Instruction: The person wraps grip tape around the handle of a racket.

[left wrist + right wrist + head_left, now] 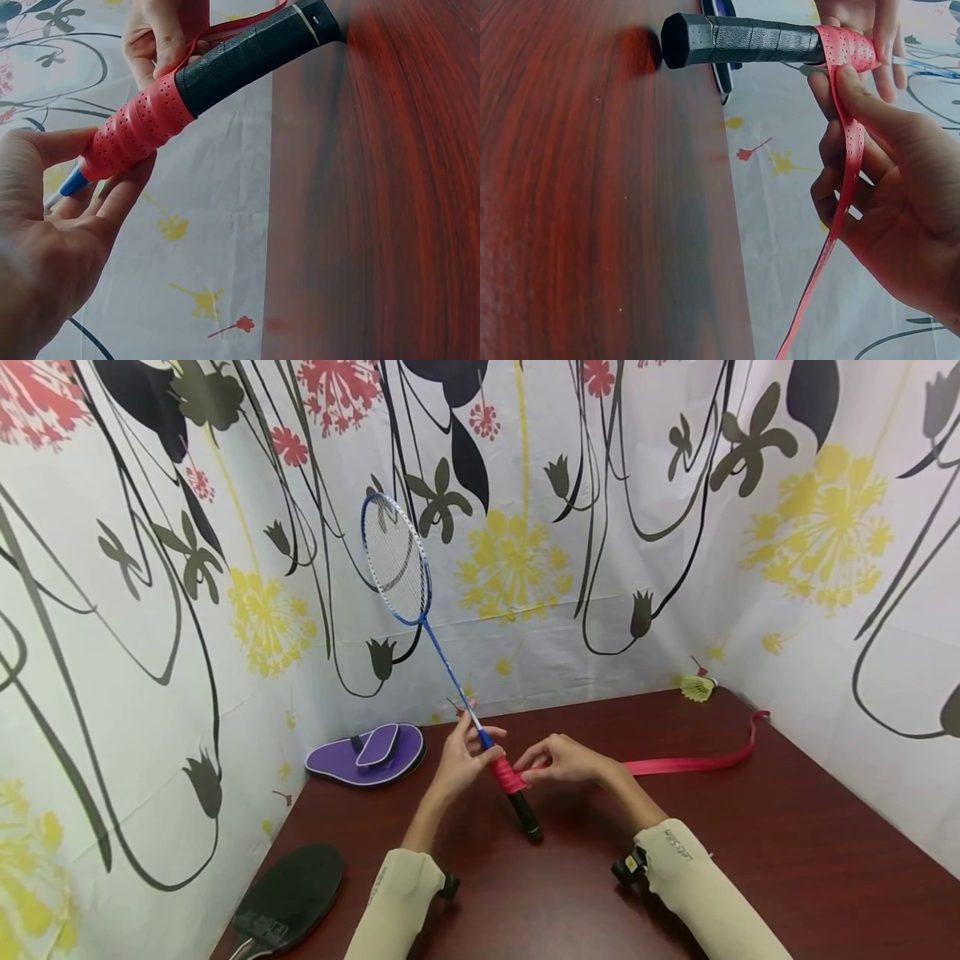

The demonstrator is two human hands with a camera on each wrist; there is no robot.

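A blue and white badminton racket point(444, 660) leans up and to the left, its black handle end point(523, 815) close over the table. Perforated pink-red grip tape point(139, 126) is wound round the upper part of the handle; the lower part shows its black covering. My left hand point(459, 762) holds the racket at the top of the handle, thumb and fingers round the wrapped part. With thumb and fingers my right hand point(889, 150) pinches the loose strip of grip tape point(847, 165) right beside the handle. The strip's tail trails off to the right across the table.
On the dark red wooden table point(570, 893), a purple paddle case point(390, 757) lies at the back left. A black table tennis paddle point(292, 893) is at the front left. In the back right corner sits a yellow shuttlecock point(697, 687). Flowered curtains point(525, 468) surround the table.
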